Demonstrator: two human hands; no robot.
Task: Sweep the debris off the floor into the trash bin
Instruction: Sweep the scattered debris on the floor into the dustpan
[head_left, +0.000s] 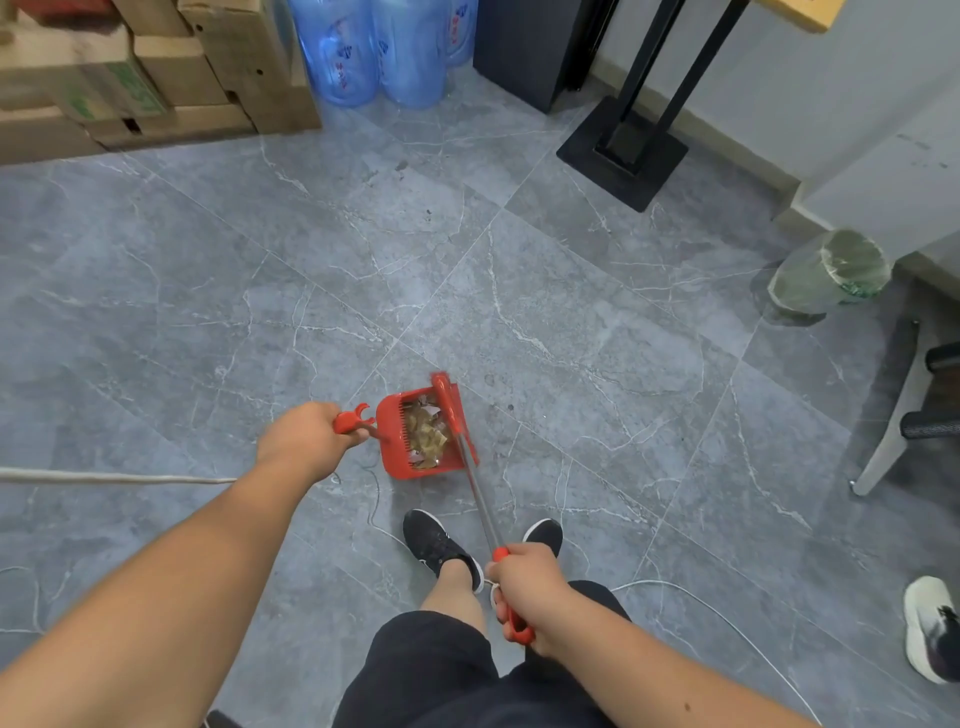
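A red dustpan (395, 447) sits on the grey tiled floor just ahead of my feet, with crumpled paper debris (426, 434) lying inside it. My left hand (304, 439) grips the red end of the dustpan's handle. My right hand (524, 590) is closed on the red grip of a broom (480, 499) whose metal shaft runs up to a red head resting at the dustpan's right edge. The trash bin (831, 278), lined with a clear bag, stands at the far right by the wall.
Cardboard boxes (135, 78) and blue water bottles (384, 52) line the back wall. A black stand base (623, 150) sits at back right. Chair legs (904, 415) and another person's white shoe (932, 626) are at the right. A thin cable (727, 618) trails across the floor.
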